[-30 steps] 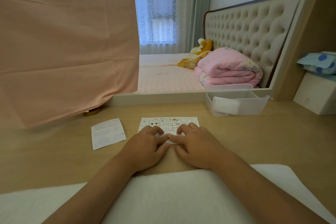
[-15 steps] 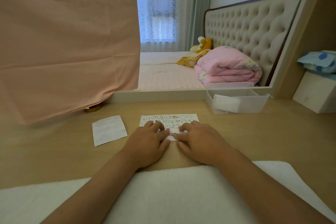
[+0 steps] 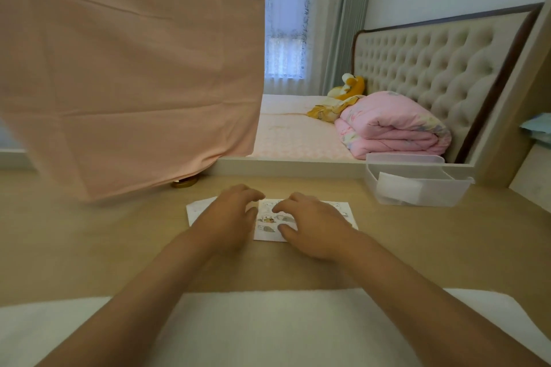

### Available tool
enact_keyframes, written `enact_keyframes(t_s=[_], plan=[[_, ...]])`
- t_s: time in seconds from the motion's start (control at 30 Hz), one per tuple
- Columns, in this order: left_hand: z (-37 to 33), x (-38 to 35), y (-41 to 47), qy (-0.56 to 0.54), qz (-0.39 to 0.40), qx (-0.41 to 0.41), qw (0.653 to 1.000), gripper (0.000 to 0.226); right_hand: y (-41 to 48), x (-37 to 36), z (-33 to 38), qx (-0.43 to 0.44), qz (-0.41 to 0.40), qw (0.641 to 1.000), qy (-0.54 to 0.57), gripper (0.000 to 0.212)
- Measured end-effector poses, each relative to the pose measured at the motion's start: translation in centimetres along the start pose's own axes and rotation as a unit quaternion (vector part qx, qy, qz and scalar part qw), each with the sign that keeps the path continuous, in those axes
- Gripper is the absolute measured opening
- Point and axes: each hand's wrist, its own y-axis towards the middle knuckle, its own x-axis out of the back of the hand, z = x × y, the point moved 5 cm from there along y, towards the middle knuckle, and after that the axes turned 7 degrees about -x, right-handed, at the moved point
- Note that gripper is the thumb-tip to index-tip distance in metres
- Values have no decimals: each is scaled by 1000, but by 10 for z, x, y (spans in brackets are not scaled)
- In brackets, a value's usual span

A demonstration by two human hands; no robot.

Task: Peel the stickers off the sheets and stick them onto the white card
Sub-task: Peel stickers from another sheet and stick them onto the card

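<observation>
A sticker sheet (image 3: 269, 225) with small cartoon pictures lies flat on the wooden desk (image 3: 89, 247). My right hand (image 3: 314, 228) rests on the sheet's right half, thumb and curved fingertips touching the paper. To its left lies the white card (image 3: 196, 208), mostly covered by my left hand (image 3: 228, 217). That hand hovers over the card and the sheet's left edge with its fingers curled downward. A sticker between its thumb and fingers, if any, is too small to make out.
A clear plastic bin (image 3: 417, 188) holding a white packet stands at the back right. A pink cloth (image 3: 134, 68) hangs over the desk's back left, with a gold lid (image 3: 183, 182) under its hem. A white towel (image 3: 268, 331) covers the near edge.
My left hand has left the middle of the sheet and moved left over the white card. The right hand stays on the sheet. The camera has shifted, so everything sits further right.
</observation>
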Motion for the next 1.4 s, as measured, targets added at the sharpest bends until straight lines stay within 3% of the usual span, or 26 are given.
enact_keyframes(t_s=[0.2, 0.4, 0.5, 0.6, 0.8, 0.93, 1.03, 1.1, 1.2, 1.3, 1.4], plan=[[72, 14, -41, 134, 95, 108, 981, 71, 46, -23, 54, 48, 27, 998, 28, 48], [83, 28, -52, 80, 8, 72, 994, 60, 65, -43, 72, 40, 43, 996, 73, 56], [78, 33, -47, 69, -18, 53, 996, 57, 62, -39, 63, 62, 41, 985, 154, 66], [68, 34, -39, 33, -24, 39, 998, 59, 54, -23, 51, 89, -34, 976, 196, 71], [19, 27, -7, -54, -23, -30, 998, 58, 33, 19, 1, 45, -187, 951, 241, 30], [-27, 10, 23, -20, -42, -67, 997, 67, 16, 50, -50, 13, -267, 933, 242, 27], [-58, -7, 45, -16, -65, -86, 994, 60, 1, 80, -89, 3, -346, 921, 179, 27], [-72, -24, 57, -14, -42, -87, 995, 47, -7, 97, -117, -22, -381, 915, 128, 27], [-85, -59, 70, 11, 55, -59, 997, 42, -11, 110, -158, -67, -391, 916, 51, 24], [-90, -90, 76, 77, 141, -42, 986, 50, -8, 108, -196, -151, -329, 929, 77, 23], [-93, -107, 77, 80, 171, -30, 981, 51, -1, 94, -222, -212, -271, 939, 6, 21]])
